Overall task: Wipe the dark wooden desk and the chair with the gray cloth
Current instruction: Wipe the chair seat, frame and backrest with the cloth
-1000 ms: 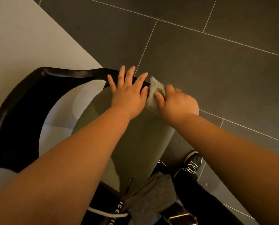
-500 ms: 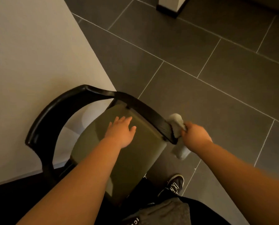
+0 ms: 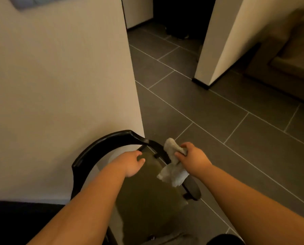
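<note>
The chair stands against a pale wall, with a black curved back rail (image 3: pixel 103 145) and an olive seat (image 3: pixel 147 195). My right hand (image 3: pixel 192 158) grips the gray cloth (image 3: pixel 174 173), which is draped over the chair's right arm rail (image 3: pixel 192 188) and pressed against it. My left hand (image 3: pixel 130 163) lies on the back part of the seat, fingers loosely curled, holding nothing. A dark surface (image 3: pixel 15 220) fills the lower left corner; I cannot tell whether it is the desk.
Dark gray floor tiles (image 3: pixel 218 121) spread to the right of the chair. A pale wall (image 3: pixel 59 85) rises right behind it. A white pillar (image 3: pixel 216 50) stands further off, with a brown sofa (image 3: pixel 289 64) at the far right.
The view has tilted up, showing more of the room. My right hand has drawn the cloth back onto the top of the right arm rail. My left hand stays on the seat, fingers more curled.
</note>
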`<move>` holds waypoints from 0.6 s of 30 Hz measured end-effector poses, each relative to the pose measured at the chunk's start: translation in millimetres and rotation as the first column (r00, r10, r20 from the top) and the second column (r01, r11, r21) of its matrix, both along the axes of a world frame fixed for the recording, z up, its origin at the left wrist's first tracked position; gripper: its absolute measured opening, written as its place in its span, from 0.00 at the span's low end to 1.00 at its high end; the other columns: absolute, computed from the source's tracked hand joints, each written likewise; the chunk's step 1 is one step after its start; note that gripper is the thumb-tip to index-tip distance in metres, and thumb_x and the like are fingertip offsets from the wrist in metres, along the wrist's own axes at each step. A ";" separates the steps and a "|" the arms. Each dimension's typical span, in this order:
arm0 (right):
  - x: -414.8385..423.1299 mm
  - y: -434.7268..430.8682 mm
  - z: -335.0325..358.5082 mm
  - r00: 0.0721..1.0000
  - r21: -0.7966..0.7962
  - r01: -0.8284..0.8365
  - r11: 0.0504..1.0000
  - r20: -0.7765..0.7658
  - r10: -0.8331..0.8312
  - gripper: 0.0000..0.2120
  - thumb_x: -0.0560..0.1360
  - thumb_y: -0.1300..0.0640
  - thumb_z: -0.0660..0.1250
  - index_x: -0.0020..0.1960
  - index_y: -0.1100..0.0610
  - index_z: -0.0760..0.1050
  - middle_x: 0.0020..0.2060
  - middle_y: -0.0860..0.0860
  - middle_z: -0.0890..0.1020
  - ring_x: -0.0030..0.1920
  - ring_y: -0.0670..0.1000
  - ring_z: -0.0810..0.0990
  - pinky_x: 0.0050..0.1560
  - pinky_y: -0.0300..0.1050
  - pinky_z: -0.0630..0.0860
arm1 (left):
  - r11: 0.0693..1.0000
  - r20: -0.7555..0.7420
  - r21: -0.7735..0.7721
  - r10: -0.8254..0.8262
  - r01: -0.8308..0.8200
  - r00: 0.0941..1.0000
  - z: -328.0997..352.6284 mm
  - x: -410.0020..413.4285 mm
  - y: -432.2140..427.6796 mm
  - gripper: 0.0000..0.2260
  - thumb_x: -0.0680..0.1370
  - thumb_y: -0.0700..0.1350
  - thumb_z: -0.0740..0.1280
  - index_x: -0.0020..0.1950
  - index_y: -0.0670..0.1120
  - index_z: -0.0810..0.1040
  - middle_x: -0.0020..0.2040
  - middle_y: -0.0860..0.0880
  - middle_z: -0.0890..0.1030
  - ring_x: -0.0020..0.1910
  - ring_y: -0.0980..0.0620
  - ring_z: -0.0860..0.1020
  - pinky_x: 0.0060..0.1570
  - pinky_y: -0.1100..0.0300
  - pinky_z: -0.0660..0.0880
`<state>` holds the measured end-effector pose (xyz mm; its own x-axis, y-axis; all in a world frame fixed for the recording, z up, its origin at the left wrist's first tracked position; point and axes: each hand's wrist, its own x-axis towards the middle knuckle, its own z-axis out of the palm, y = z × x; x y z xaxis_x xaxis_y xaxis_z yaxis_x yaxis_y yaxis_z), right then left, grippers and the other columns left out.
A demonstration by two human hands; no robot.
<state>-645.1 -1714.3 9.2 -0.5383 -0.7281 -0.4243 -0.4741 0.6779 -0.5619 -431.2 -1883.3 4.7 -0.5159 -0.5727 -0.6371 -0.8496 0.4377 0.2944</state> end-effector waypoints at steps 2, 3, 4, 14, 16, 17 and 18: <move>1.5 -11.0 17.7 1.000 -0.033 -0.015 0.999 -0.019 0.014 0.23 0.81 0.41 0.68 0.70 0.52 0.67 0.55 0.51 0.80 0.54 0.54 0.81 0.52 0.49 0.78 | 0.999 -0.029 -0.044 0.026 -0.027 0.999 19.4 8.4 -1.8 0.25 0.87 0.59 0.57 0.84 0.54 0.63 0.78 0.47 0.72 0.75 0.45 0.72 0.73 0.49 0.70; 2.7 -15.5 25.6 0.999 -0.044 -0.031 0.999 -0.023 0.030 0.23 0.81 0.41 0.67 0.69 0.53 0.67 0.53 0.51 0.80 0.52 0.53 0.81 0.52 0.50 0.79 | 0.997 -0.036 -0.058 0.048 -0.050 0.998 26.5 13.8 -3.0 0.26 0.87 0.59 0.56 0.84 0.54 0.62 0.80 0.47 0.71 0.76 0.44 0.71 0.75 0.49 0.69; 4.1 -18.2 32.2 0.998 -0.047 -0.048 0.998 -0.029 0.046 0.22 0.82 0.41 0.67 0.67 0.54 0.67 0.51 0.51 0.80 0.50 0.52 0.81 0.51 0.49 0.79 | 0.995 -0.039 -0.067 0.069 -0.072 0.997 33.2 19.2 -4.0 0.26 0.87 0.59 0.56 0.84 0.53 0.62 0.80 0.47 0.69 0.77 0.44 0.70 0.76 0.48 0.67; -3.9 2.5 70.9 0.884 -0.122 -0.467 0.876 -0.089 0.459 0.10 0.83 0.48 0.67 0.59 0.53 0.75 0.47 0.53 0.82 0.46 0.51 0.80 0.39 0.41 0.71 | 0.898 -0.101 -0.139 0.407 -0.418 0.908 75.0 79.9 97.3 0.26 0.86 0.59 0.58 0.83 0.50 0.65 0.80 0.45 0.70 0.77 0.43 0.70 0.76 0.50 0.66; -2.9 14.1 78.0 0.861 -0.141 -0.508 0.850 -0.107 0.497 0.09 0.82 0.49 0.67 0.58 0.53 0.75 0.47 0.52 0.82 0.46 0.51 0.80 0.40 0.41 0.72 | 0.870 -0.091 -0.149 0.462 -0.471 0.882 80.8 86.5 132.9 0.25 0.87 0.58 0.58 0.82 0.50 0.66 0.79 0.45 0.71 0.76 0.43 0.71 0.75 0.50 0.68; -1.5 19.4 81.3 0.848 -0.146 -0.530 0.835 -0.119 0.517 0.09 0.82 0.49 0.68 0.58 0.51 0.75 0.47 0.52 0.82 0.46 0.51 0.80 0.42 0.43 0.73 | 0.854 -0.094 -0.154 0.488 -0.497 0.868 85.2 89.2 150.2 0.25 0.87 0.58 0.58 0.82 0.49 0.67 0.78 0.44 0.72 0.75 0.43 0.71 0.74 0.50 0.69; 0.8 24.2 83.2 0.831 -0.152 -0.556 0.817 -0.130 0.541 0.09 0.81 0.48 0.68 0.58 0.50 0.75 0.47 0.51 0.82 0.47 0.52 0.80 0.44 0.45 0.74 | 0.838 -0.102 -0.166 0.510 -0.520 0.854 89.6 91.9 167.5 0.24 0.87 0.57 0.58 0.81 0.49 0.67 0.77 0.44 0.73 0.75 0.43 0.72 0.73 0.50 0.69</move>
<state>-644.3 -1690.1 92.4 -0.0528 -0.9707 -0.2345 -0.7842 0.1857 -0.5920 -339.3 -1715.8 94.3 -0.1432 -0.8670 -0.4773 -0.9529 -0.0095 0.3031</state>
